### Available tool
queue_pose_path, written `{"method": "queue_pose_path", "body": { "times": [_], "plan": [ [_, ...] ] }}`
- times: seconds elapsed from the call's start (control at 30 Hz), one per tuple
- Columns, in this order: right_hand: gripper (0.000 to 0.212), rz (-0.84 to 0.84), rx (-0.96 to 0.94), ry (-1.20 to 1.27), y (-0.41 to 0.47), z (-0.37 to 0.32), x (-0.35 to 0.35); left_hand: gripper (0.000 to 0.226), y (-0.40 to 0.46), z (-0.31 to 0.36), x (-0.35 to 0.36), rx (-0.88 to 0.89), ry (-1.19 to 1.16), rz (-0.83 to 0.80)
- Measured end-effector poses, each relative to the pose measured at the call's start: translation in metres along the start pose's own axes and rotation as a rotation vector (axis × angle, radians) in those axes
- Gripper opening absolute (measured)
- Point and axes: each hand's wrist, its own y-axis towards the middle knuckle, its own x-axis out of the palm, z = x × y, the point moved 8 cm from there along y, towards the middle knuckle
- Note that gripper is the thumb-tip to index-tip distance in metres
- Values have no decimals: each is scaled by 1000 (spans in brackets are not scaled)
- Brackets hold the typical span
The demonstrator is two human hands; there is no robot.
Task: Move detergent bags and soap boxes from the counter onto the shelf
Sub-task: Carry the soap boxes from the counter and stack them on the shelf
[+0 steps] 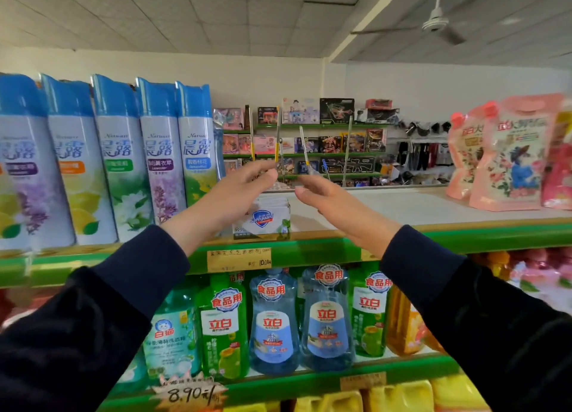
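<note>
A white Safeguard soap box (268, 217) sits on the top shelf (387, 209), near its front edge. Above and to its left hovers my left hand (229, 199), fingers apart and holding nothing. My right hand (334, 204) hangs to the right of the box, also open and empty. Neither hand touches the box. Pink detergent bags (507, 154) stand upright at the right end of the same shelf. The counter is not in view.
Tall blue-capped air-freshener cans (123, 161) fill the shelf's left side. Dish-soap bottles (275, 322) line the shelf below, behind a green rail (309, 250) with price tags. Toy shelves (309, 139) stand across the room. A ceiling fan (436, 21) hangs overhead.
</note>
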Motion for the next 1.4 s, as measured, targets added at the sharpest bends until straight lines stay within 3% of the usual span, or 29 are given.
{"method": "queue_pose_path", "body": {
  "times": [0.23, 0.5, 0.77, 1.1, 1.4],
  "plan": [
    [46, 316, -87, -211, -64, -8, -52, 51, 6, 45, 54, 230, 52, -99],
    [52, 584, 133, -389, -198, 21, -138, 48, 3, 95, 169, 376, -124, -292],
    [56, 872, 415, -536, -379, 16, -221, 54, -57, 184, 307, 489, -346, -666],
    [59, 1149, 683, -759, -590, -58, -251, 60, -178, 336, 420, 704, -480, -988],
    [62, 1384, 871, -900, -779, -169, -241, 59, -349, 497, 453, 906, -698, -1261]
  ]
}}
